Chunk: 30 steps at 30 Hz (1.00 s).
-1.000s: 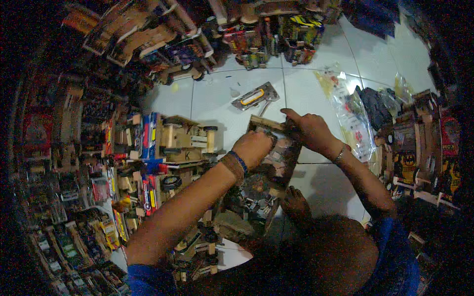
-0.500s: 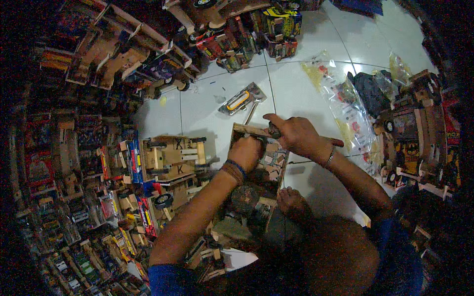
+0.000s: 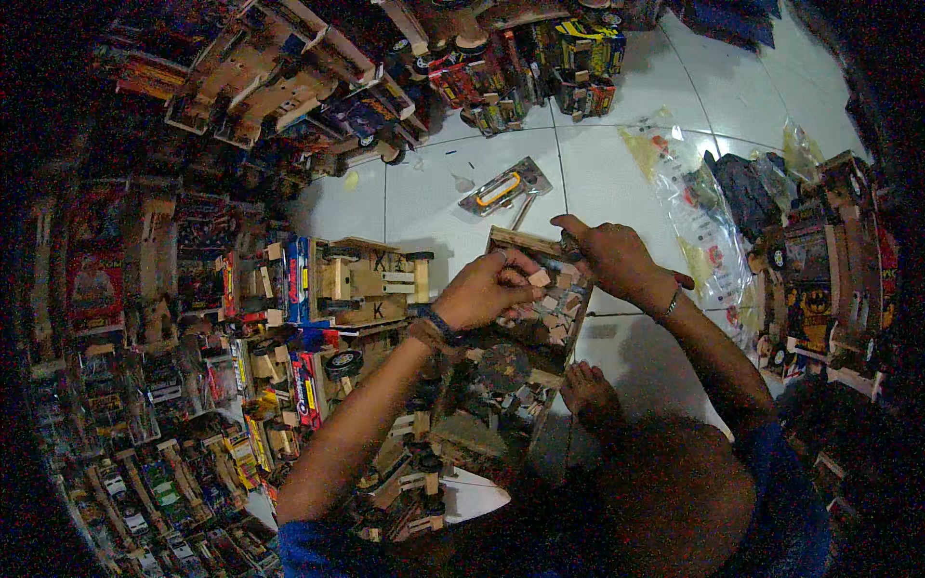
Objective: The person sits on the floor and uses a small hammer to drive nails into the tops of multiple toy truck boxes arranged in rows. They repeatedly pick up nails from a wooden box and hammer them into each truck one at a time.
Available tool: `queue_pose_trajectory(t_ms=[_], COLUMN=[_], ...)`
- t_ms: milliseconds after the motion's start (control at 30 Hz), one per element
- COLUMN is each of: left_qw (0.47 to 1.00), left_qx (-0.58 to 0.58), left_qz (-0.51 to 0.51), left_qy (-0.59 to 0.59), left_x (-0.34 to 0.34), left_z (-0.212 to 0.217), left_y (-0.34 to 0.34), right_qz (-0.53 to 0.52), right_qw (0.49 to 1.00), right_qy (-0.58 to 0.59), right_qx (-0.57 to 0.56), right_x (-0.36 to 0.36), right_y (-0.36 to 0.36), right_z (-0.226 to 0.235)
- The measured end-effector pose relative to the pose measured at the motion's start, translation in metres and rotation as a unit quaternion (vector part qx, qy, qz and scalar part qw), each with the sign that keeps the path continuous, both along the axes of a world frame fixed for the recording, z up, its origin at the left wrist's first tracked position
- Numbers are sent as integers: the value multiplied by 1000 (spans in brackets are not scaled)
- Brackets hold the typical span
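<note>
A wooden box (image 3: 517, 238) holding many small wood pieces (image 3: 557, 306) lies in front of me on the floor. Over its far left part is my left hand (image 3: 487, 289), the fingertips pinched on a small pale wood block (image 3: 539, 277). My right hand (image 3: 621, 262) is closed around what looks like a hammer (image 3: 572, 249), thumb stretched out; its dark head sits by the box's far right corner, and most of the handle is hidden by the fist. A round, dark wooden block (image 3: 504, 368) stands at the near part of the box.
Upturned wooden toy trucks (image 3: 378, 284) with black wheels crowd the left. More toy vehicles stand at the far side and right (image 3: 819, 279). A flat tool with a yellow-orange loop (image 3: 501, 193) lies beyond the box, clear plastic wrapping (image 3: 708, 241) to its right. My bare foot (image 3: 590, 390) is beside the box.
My left hand has lifted out of the box and now shows a small wood block at its fingertips. The right hand keeps its grip. The whole view has shifted slightly.
</note>
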<state>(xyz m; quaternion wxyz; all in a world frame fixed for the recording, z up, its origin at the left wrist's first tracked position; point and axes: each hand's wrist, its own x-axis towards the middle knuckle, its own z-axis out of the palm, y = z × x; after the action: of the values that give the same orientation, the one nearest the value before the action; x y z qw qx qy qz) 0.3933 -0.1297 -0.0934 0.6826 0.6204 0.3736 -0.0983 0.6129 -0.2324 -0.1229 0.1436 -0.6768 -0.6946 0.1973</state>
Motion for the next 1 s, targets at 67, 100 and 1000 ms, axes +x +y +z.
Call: queue_pose_trajectory(t_ms=[67, 100, 1000], left_qw=[998, 996, 982], left_qx=[-26, -9, -12], left_qz=[36, 45, 129], left_qy=[-51, -72, -138], left_x=[-5, -8, -71], left_z=[6, 8, 100], left_y=[0, 1, -5], right_qz=[-5, -14, 56], right_qw=[1000, 999, 886], right_qy=[14, 27, 455], right_qx=[10, 11, -64], right_x=[1, 0, -53], right_y=[-1, -1, 23], right_z=[7, 11, 103])
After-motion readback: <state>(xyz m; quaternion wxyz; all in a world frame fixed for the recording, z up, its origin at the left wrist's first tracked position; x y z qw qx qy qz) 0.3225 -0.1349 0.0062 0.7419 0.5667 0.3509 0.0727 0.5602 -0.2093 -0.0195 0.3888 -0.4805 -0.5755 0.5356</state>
